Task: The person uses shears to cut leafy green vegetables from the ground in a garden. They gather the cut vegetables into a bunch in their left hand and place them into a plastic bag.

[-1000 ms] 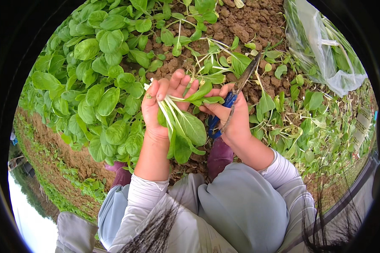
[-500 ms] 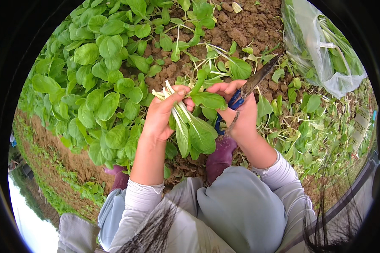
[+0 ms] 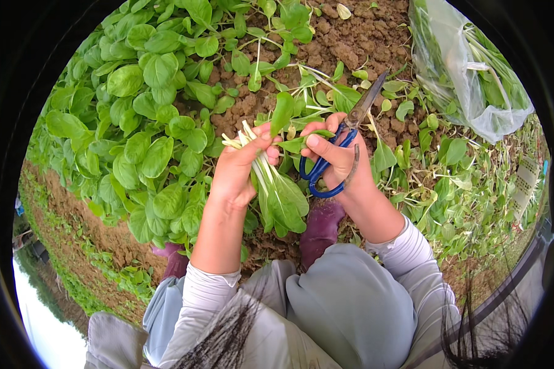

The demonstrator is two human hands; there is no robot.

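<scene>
My left hand (image 3: 235,165) is closed around a bunch of leafy greens (image 3: 282,200). Pale cut stems poke out above the thumb, and the broad leaves hang down toward my knees. Scissors (image 3: 362,111) with blue handles and dark, worn blades rest in my right hand (image 3: 349,165), the blades pointing up and to the right. Between the thumb and fingers of that same hand is a single green leaf (image 3: 296,145), its other end close to my left fingertips. An upright leaf (image 3: 282,112) stands out above my left fingers; where its stem ends is hidden.
Dense growing greens (image 3: 148,123) fill the left side. Brown soil (image 3: 345,40) with loose plants lies ahead. A clear plastic bag (image 3: 495,123) of greens sits at the far right, with scattered leaves (image 3: 449,203) below it. My purple boots (image 3: 321,229) stand beneath my hands.
The scissors have turned in my right hand, so their blue handles now show fully. My right fingers have pinched the leaf and drawn it out; the bunch stays in my left hand.
</scene>
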